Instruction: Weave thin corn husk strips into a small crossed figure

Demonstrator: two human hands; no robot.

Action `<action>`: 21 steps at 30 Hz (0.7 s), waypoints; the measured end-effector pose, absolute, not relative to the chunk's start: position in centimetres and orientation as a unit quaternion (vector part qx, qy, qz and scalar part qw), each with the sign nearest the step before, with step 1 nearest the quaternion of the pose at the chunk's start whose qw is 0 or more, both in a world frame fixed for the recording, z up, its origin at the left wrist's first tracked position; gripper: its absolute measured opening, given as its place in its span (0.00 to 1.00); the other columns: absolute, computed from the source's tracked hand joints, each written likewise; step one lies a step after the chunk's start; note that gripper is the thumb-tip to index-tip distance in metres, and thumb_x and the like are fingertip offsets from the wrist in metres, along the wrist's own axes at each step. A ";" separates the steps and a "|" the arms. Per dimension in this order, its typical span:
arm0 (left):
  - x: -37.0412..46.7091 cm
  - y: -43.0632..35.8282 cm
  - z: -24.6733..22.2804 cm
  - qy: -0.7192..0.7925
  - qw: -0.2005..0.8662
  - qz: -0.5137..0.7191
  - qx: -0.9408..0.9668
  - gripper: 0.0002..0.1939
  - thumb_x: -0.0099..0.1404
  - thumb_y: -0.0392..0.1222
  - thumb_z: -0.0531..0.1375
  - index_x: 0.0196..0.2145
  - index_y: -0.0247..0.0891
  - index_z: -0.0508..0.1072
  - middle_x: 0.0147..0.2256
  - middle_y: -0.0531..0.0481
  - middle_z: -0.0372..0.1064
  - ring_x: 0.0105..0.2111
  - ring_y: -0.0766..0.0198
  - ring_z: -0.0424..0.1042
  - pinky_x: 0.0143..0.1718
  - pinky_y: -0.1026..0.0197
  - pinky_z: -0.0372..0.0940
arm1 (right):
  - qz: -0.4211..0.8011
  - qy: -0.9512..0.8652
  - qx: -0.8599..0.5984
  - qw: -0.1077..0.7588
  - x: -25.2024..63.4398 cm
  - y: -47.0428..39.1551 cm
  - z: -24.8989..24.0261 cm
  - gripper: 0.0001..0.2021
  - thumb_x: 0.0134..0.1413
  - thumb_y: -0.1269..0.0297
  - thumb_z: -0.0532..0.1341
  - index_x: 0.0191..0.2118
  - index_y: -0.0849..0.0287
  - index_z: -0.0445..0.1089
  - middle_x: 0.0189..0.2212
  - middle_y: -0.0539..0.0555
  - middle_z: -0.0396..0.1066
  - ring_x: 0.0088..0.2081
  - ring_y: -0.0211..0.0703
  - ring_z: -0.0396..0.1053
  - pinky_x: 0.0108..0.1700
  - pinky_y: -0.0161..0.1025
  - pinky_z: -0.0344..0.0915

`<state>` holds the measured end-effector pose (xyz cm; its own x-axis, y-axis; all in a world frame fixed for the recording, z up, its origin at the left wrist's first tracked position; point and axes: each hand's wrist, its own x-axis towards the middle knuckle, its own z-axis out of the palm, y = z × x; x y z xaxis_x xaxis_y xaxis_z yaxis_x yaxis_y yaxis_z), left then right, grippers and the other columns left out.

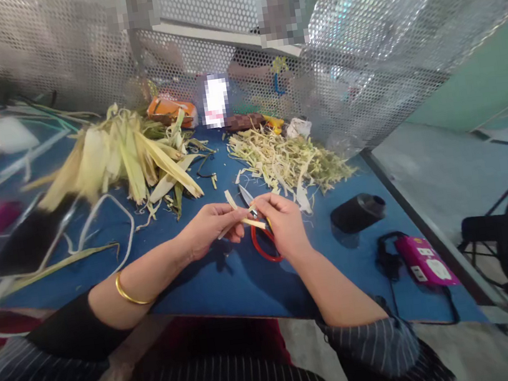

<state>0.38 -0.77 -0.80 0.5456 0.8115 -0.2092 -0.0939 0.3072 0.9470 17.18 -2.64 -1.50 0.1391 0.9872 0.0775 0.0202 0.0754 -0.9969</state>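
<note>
My left hand (209,225) pinches a narrow pale husk strip (242,212) between thumb and fingers, closed tight on it, just above the blue table (229,282). My right hand (284,224) meets it from three o'clock, its fingers curled through the red handles of a pair of scissors (261,240) and gripping them; the blades point up toward twelve o'clock and cross the strip where the two hands nearly touch. A gold bangle (129,293) sits on my left wrist. At eleven o'clock from my hands lies a pile of long yellow-green corn husks (121,155), and at one o'clock a heap of thin cut husk shreds (290,160), both resting on the table and well apart from each other. At three o'clock, near my right hand, a black cylinder (356,212) lies on its side. Farther toward four o'clock a pink device (424,261) with a black cord lies near the table's edge. At nine o'clock a dark flat phone (25,245) lies beside a looping white cable (112,226). A perforated metal screen (379,40) stands along the far side of the table at twelve o'clock.
</note>
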 end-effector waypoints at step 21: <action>-0.1 -0.4 0.1 0.263 0.846 0.331 0.326 0.06 0.65 0.34 0.55 0.33 0.30 0.70 0.21 0.48 0.73 0.17 0.68 0.70 0.21 0.69 0.66 | 0.416 -0.641 -0.481 0.430 17.2 -3.0 -1.0 0.09 0.51 0.59 0.61 0.27 0.58 0.75 0.21 0.48 0.67 0.25 0.37 0.64 0.34 0.37 0.61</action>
<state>-0.07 -0.44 0.09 0.6432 0.7306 -0.2289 -0.3876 0.5686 0.7256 17.24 -2.99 -1.00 -0.1679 0.9743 0.1504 0.2592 0.1908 -0.9468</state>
